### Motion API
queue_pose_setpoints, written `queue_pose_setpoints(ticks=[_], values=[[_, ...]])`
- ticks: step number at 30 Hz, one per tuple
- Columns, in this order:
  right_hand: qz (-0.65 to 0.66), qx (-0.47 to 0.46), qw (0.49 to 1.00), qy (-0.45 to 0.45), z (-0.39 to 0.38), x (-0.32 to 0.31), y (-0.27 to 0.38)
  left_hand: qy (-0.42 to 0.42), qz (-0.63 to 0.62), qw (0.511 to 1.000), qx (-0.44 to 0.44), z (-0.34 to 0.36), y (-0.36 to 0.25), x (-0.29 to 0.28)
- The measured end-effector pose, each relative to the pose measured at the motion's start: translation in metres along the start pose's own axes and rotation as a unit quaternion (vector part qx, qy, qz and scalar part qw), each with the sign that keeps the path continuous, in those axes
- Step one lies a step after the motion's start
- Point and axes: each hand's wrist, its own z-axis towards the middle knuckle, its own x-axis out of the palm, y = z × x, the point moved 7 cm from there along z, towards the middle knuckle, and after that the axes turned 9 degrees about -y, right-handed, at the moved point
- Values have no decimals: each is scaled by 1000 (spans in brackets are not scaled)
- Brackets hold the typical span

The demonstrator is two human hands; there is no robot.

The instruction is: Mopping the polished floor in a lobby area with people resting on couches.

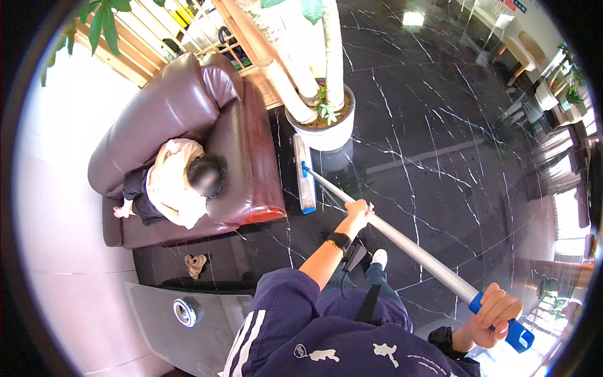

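Left hand [357, 215] and right hand [496, 314] clasp the blue-gripped silver tubular pole [427, 261]; its flat grey mop head [306, 190] lies ahead-left, pointing forward, nearer the left.

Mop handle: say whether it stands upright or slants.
Slanting: the mop handle runs diagonally from its blue grip in the right hand, through the left hand, to the flat head near the plant pot.
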Motion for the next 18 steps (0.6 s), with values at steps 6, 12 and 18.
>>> queue_pose_setpoints(ticks=[6,12,18], values=[[35,-31,999,-18,0,-62,44,-58,-37,996,-57,-51,63,24],[45,-85,995,3,-5,-130,117,-86,-71,990,-84,-79,166,73],[41,-108,993,6,-16,-143,146,1,-71,991,-115,-135,167,101]])
